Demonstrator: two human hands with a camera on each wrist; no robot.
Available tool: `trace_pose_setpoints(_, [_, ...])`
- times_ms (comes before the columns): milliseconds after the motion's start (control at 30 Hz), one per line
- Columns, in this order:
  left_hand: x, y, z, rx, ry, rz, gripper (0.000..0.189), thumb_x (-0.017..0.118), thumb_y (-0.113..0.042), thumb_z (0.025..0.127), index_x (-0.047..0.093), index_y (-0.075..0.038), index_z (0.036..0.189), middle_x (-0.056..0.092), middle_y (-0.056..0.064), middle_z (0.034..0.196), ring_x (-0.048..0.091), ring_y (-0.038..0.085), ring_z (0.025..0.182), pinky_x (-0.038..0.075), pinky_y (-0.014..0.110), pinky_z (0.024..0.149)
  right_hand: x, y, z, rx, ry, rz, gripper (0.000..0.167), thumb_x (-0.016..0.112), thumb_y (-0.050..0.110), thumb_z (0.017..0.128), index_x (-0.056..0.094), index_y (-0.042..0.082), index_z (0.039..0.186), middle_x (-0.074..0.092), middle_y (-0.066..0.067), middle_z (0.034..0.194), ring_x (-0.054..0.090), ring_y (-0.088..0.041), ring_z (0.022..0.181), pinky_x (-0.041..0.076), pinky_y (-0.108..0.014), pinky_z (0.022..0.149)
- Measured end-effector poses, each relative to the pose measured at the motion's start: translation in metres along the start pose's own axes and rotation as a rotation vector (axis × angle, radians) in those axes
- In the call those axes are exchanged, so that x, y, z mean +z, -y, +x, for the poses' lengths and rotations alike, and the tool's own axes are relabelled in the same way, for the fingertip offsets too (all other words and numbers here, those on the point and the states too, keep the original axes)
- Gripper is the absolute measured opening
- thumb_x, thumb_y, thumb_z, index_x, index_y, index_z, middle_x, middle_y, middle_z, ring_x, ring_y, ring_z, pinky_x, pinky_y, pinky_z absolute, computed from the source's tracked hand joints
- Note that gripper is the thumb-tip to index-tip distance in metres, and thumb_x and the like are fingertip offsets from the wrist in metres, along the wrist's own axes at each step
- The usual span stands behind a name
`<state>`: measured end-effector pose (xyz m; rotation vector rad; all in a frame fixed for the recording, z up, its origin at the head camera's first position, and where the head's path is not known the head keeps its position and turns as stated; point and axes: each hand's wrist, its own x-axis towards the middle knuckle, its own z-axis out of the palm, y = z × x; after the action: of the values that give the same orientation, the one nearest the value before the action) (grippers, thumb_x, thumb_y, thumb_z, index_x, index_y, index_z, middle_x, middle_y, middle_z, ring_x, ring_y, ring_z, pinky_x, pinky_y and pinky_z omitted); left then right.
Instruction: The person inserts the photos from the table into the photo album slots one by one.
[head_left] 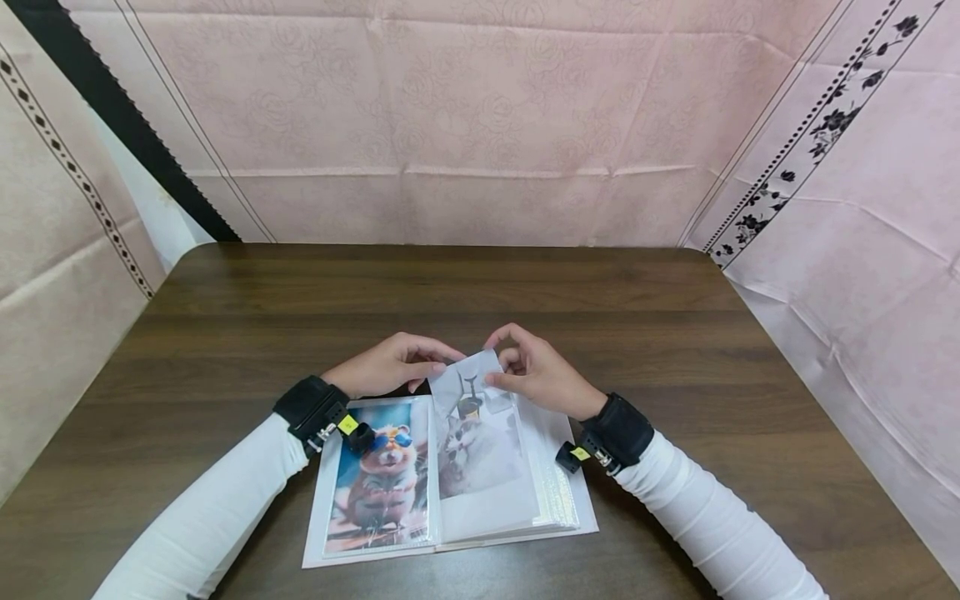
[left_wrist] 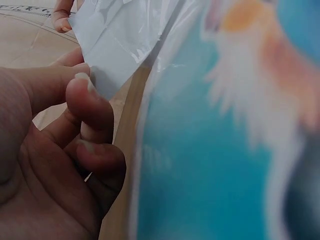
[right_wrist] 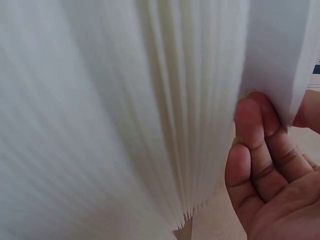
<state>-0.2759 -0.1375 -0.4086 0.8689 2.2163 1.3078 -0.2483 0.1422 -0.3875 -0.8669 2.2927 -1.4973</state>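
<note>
A white photo album (head_left: 315,533) lies open on the table. Its left page holds a picture of a furry animal in blue goggles (head_left: 384,487). Over the right page, a pale picture sheet (head_left: 468,379) rises past the album's top edge, tilted to the left. How much of it sits inside the clear pocket, I cannot tell. The left hand (head_left: 393,364) pinches the sheet's upper left corner, thumb in front. At the upper right corner, the right hand (head_left: 547,375) pinches the sheet between thumb and fingers. Fanned album pages (right_wrist: 175,100) fill much of the right wrist view.
The brown wooden table (head_left: 247,333) has rounded far corners. Behind it hangs a pink patterned cloth (head_left: 487,125), with more cloth along both sides. Black wrist straps with small cameras sit over the white sleeves (head_left: 705,508), close to the album.
</note>
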Motion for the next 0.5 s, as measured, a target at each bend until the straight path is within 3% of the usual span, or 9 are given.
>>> trace_pose_setpoints(200, [0.0005, -0.0009, -0.0005, -0.003, 0.006, 0.0, 0.031, 0.054, -0.019, 0.106, 0.065, -0.021, 0.135, 0.065, 0.005, 0.101, 0.053, 0.019, 0.063, 0.045, 0.024, 0.06, 0.0002, 0.0008, -0.0006, -0.004, -0.002, 0.003, 0.036, 0.068, 0.0, 0.094, 0.047, -0.001, 0.124, 0.062, -0.009, 0.074, 0.051, -0.009, 0.066, 0.04, -0.021, 0.067])
trace_pose_setpoints(500, [0.0008, -0.0008, 0.0, -0.001, 0.01, -0.018, 0.03, 0.054, -0.017, 0.106, 0.067, -0.019, 0.133, 0.067, 0.005, 0.11, 0.055, 0.021, 0.065, 0.047, 0.025, 0.062, -0.0001, -0.0005, -0.0007, -0.033, -0.004, -0.004, 0.033, 0.069, 0.001, 0.094, 0.05, 0.0, 0.121, 0.058, -0.007, 0.072, 0.047, -0.01, 0.064, 0.038, -0.022, 0.067])
